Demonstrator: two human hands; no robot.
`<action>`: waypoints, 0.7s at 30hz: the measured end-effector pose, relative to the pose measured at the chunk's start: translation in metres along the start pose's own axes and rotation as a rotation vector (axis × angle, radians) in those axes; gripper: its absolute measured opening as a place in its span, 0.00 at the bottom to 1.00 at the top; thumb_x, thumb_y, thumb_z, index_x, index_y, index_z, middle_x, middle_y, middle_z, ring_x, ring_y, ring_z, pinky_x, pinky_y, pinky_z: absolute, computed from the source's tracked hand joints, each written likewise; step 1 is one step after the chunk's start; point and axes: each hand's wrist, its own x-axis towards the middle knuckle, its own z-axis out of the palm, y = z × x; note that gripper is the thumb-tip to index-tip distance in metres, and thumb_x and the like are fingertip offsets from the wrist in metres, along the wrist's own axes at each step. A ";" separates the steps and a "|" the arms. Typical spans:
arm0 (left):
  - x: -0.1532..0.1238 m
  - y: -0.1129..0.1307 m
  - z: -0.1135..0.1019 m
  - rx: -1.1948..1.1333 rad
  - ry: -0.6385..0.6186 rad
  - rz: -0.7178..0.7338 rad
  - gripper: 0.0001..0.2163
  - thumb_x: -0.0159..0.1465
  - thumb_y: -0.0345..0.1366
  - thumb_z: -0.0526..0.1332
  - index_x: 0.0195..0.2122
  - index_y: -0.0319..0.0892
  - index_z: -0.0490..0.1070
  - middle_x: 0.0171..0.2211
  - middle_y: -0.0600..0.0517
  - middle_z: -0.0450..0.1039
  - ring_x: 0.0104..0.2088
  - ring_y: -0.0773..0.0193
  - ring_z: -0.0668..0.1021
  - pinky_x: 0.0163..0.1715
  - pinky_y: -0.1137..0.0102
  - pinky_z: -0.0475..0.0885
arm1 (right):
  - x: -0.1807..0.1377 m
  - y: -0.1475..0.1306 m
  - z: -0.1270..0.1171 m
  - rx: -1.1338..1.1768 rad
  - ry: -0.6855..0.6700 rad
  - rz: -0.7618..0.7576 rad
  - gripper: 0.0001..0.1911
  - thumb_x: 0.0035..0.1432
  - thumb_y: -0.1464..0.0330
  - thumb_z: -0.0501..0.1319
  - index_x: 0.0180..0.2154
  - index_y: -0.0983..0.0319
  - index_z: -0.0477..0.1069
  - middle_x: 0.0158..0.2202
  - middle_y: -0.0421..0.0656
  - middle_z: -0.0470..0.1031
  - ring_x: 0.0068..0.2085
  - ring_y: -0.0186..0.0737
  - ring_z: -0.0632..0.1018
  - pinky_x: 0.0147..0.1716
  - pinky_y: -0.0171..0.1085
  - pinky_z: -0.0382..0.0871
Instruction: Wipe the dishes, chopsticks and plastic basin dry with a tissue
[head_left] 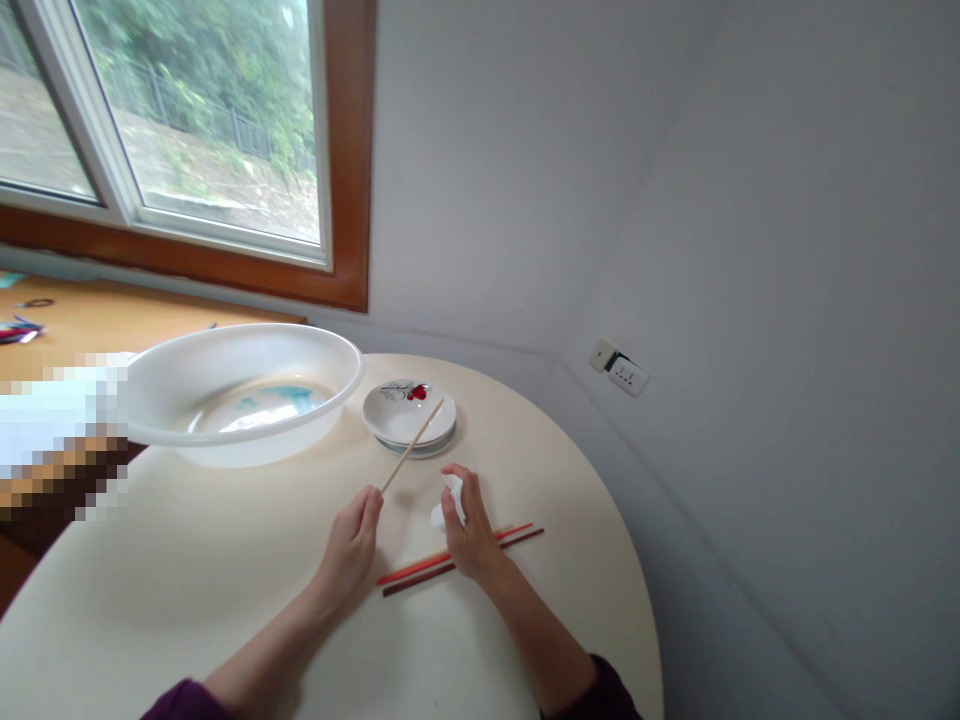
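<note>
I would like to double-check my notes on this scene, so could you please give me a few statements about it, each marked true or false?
1. Both hands are empty. False: the left hand holds a pale stick, the right hand a white item.
2. A red stick and a dark stick lie on the table. True.
3. The wide basin stands left of the stacked dishes in the picture. True.
4. The top dish is plain. False: it bears a red and dark design.
5. A window shows at upper left. True.
</note>
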 end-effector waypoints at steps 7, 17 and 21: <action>0.000 -0.004 -0.001 -0.007 -0.005 -0.009 0.18 0.61 0.49 0.45 0.19 0.45 0.54 0.17 0.59 0.53 0.20 0.68 0.60 0.21 0.72 0.58 | -0.001 -0.003 0.000 0.014 -0.022 -0.010 0.12 0.62 0.68 0.45 0.48 0.60 0.57 0.43 0.46 0.65 0.44 0.40 0.68 0.46 0.43 0.64; 0.000 -0.001 -0.001 0.005 0.018 0.011 0.17 0.61 0.48 0.46 0.19 0.45 0.53 0.16 0.59 0.54 0.19 0.68 0.61 0.20 0.72 0.58 | 0.001 -0.005 -0.002 -0.026 -0.072 -0.042 0.16 0.63 0.69 0.44 0.51 0.59 0.58 0.46 0.46 0.67 0.47 0.42 0.67 0.49 0.46 0.61; 0.001 0.001 -0.001 0.029 0.020 0.021 0.17 0.61 0.48 0.45 0.18 0.45 0.53 0.16 0.58 0.54 0.19 0.68 0.61 0.20 0.72 0.59 | 0.001 -0.004 -0.002 -0.023 -0.068 -0.050 0.16 0.63 0.69 0.45 0.52 0.59 0.58 0.45 0.46 0.67 0.47 0.41 0.67 0.48 0.44 0.62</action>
